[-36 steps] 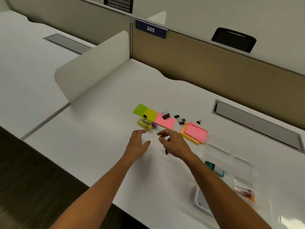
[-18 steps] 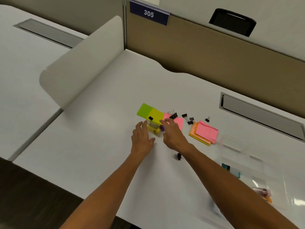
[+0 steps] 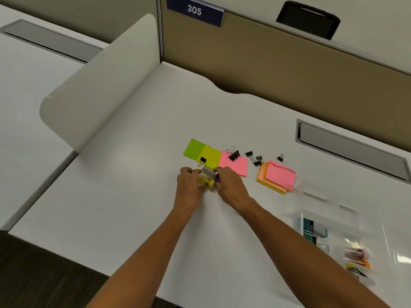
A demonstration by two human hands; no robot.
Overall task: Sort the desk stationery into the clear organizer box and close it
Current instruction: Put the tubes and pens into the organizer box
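Note:
My left hand (image 3: 189, 185) and my right hand (image 3: 231, 185) both grip a small bundle of yellow and purple highlighters (image 3: 208, 177) on the white desk (image 3: 133, 196), one hand at each end. Just behind them lie green and yellow-green sticky notes (image 3: 201, 150) with a black binder clip (image 3: 202, 160) on them, a pink note (image 3: 235, 164) under a larger clip (image 3: 233, 154), several small clips (image 3: 254, 157), and an orange and pink note stack (image 3: 277, 176). The clear organizer box (image 3: 347, 221) lies open at the right, with a few items inside.
A white curved divider panel (image 3: 106, 85) stands at the left. A tan partition wall (image 3: 289, 70) with a "305" label (image 3: 194, 11) runs along the back. A grey cable slot (image 3: 349, 147) is set into the desk at the right. The desk's front edge is near.
Both hands reached forward from mid-desk to the highlighters and closed round them. The camera moved in closer, and the lone clip near my right wrist is now hidden.

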